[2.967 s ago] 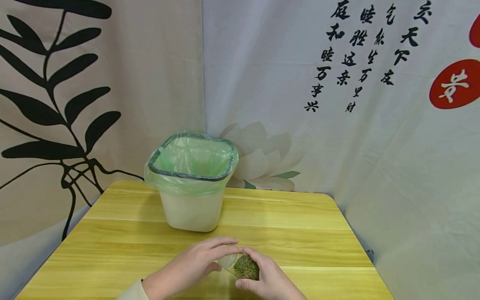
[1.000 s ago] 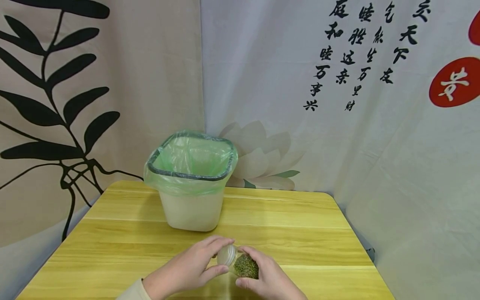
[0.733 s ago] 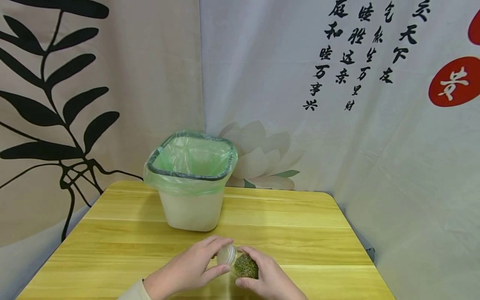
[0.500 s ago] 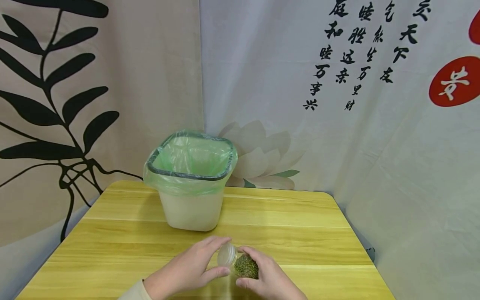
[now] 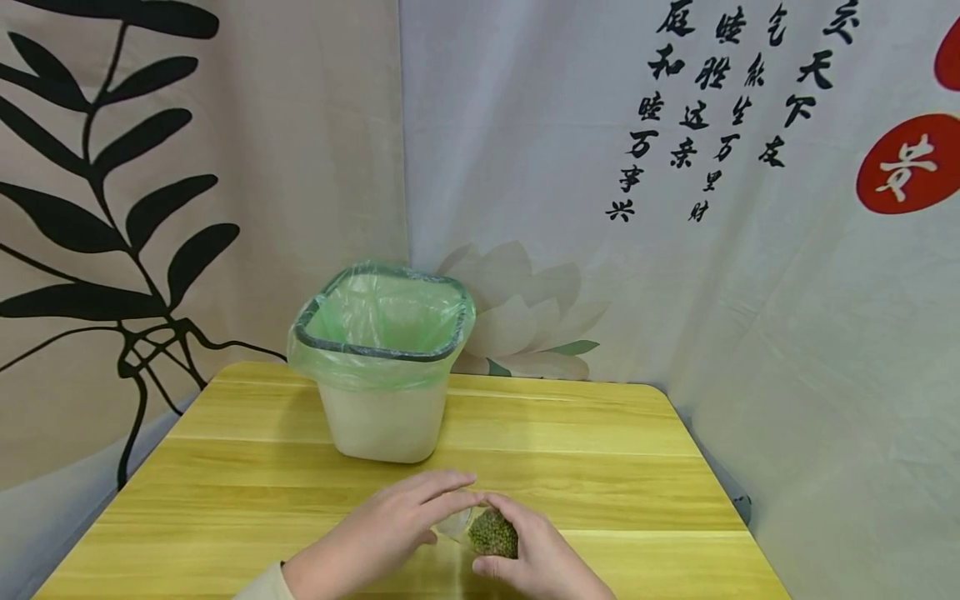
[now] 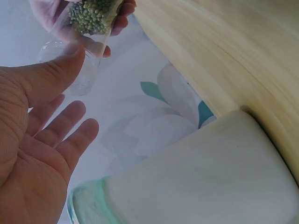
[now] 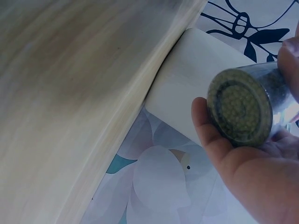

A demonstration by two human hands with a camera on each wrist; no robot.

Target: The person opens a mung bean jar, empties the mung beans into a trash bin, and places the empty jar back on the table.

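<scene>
A clear jar (image 5: 492, 533) partly filled with small green beans, which look like mung beans, lies tilted above the front of the table. My right hand (image 5: 546, 554) grips its body; the jar's round bottom faces the camera in the right wrist view, beans visible through it. At the jar's other end is a clear lid (image 5: 454, 523), with my left hand (image 5: 386, 525) around it. In the left wrist view the left thumb (image 6: 60, 70) presses on the lid's side, the index finger is hidden behind it, and the other fingers stay loosely bent, apart from it.
Beyond the hands a whitish bin (image 5: 386, 421) with a green plastic liner (image 5: 382, 375) and a dark rim stands on the wooden table (image 5: 600, 467). Printed cloth curtains (image 5: 525, 150) hang close behind the table's far edge.
My left hand has turned over the lid: its fingers reach further across the top and cover more of it, while the thumb has drawn back below. The right hand and jar stay nearly still.
</scene>
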